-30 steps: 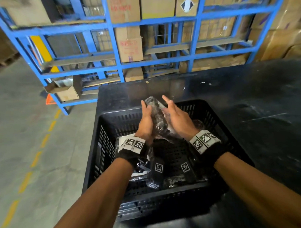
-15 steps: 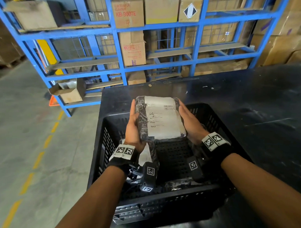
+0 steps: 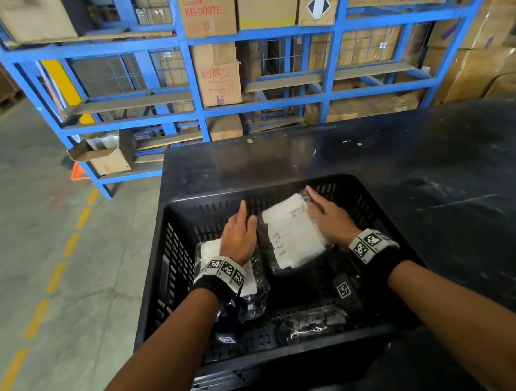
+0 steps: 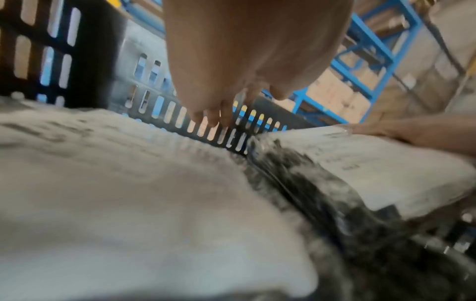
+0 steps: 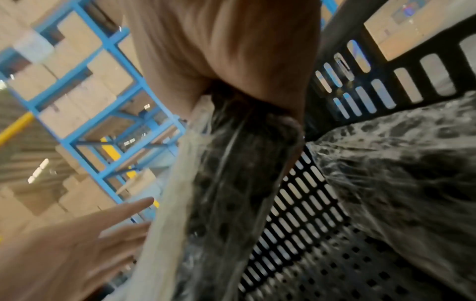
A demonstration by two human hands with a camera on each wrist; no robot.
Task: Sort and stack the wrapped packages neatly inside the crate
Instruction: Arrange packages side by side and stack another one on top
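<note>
Nearest the camera, the black crate [image 3: 176,245] stands on the dark bench [image 3: 426,189], its front wall closest. On the perforated floor by that wall lies a small package [image 3: 312,325] in crinkled clear wrap. Further in, on the left, a second package [image 3: 254,286] with a white label lies partly under the left wrist; the left wrist view shows its label close beneath the camera. The left hand [image 3: 240,235] hovers above it, fingers straight and loosely spread, gripping nothing and pointing at the far wall. Just to its right, the labelled package [image 3: 292,235] sits tilted inside the crate, white label up, in the back middle. The right hand [image 3: 330,219] holds it by the right edge, thumb on top and fingers underneath, as the right wrist view shows. The left hand's fingertips are near that package's left edge; whether they touch cannot be told. Beyond the bench stands a blue rack [image 3: 328,64] stacked with cardboard boxes [image 3: 217,76], and grey floor with a dashed yellow line [image 3: 57,275] runs along the left
</note>
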